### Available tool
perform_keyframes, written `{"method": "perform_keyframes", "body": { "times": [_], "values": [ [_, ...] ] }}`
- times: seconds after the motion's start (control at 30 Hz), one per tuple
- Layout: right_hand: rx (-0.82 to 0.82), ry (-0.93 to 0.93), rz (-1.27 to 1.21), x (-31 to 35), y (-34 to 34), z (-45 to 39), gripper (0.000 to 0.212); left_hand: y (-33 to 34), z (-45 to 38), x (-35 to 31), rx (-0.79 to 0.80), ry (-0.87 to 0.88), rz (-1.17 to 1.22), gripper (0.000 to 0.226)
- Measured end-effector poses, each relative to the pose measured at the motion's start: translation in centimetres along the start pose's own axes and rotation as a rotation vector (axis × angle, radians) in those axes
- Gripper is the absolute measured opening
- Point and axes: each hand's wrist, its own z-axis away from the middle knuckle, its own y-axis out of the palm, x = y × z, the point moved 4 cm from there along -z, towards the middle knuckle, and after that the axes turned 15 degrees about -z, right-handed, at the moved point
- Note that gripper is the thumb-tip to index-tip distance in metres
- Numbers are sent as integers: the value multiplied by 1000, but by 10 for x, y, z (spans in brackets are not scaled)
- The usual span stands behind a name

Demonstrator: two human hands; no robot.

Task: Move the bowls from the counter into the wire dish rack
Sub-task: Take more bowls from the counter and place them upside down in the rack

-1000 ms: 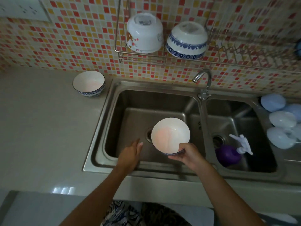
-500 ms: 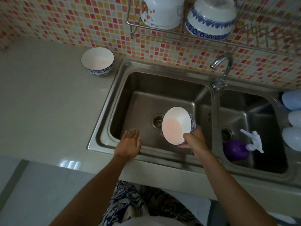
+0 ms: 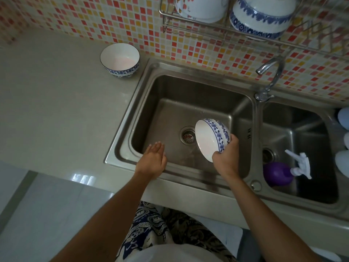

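My right hand [image 3: 225,157] grips a white bowl with a blue flower band [image 3: 209,138] by its rim, tipped on its side over the left sink basin, mouth facing left. My left hand [image 3: 154,159] hovers flat with straight fingers over the basin's front left edge, holding nothing. A second blue-and-white bowl [image 3: 120,60] stands upright on the counter, left of the sink by the tiled wall. The wire dish rack [image 3: 217,29] hangs on the wall above the sink with two bowls upside down in it: a white one [image 3: 200,8] and a blue-patterned one [image 3: 260,17].
The double steel sink [image 3: 143,87] has a drain strainer [image 3: 188,137] and a curved tap [image 3: 270,72] between the basins. A purple spray bottle [image 3: 279,173] lies in the right basin. Pale blue rounded objects [image 3: 343,118] sit at the far right. Grey counter [image 3: 56,110] spreads left.
My right hand has tipped the bowl from upright onto its side over the basin. My left hand has flattened a little. The view has shifted so the rack sits higher.
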Motion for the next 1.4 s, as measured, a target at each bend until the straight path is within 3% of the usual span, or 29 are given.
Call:
{"method": "perform_keyframes", "body": {
  "times": [0.23,0.4,0.5,0.7,0.87,0.93,1.0,1.2,1.4],
  "values": [
    [-42,-191,217,1,2,7,93,0,0,0,-31,6,-18,64],
    [-126,-417,379,3,2,17,84,1,1,0,-21,10,3,65],
    [-121,-445,431,-2,4,18,82,2,1,1,-19,13,12,62],
    [-142,-190,212,-15,5,12,90,2,1,0,-27,12,17,64],
    [-205,381,-300,-29,6,4,73,3,4,0,22,19,32,62],
    [-163,625,-581,-28,6,5,69,1,5,-1,44,2,85,56],
    [-51,754,-774,-20,3,11,73,-9,6,-1,31,-55,214,53],
    [257,685,-786,22,0,29,62,-86,-13,-17,-103,-133,574,49],
    [327,527,-770,83,0,30,59,-176,-36,-43,-121,1,666,42]
  ]
}}
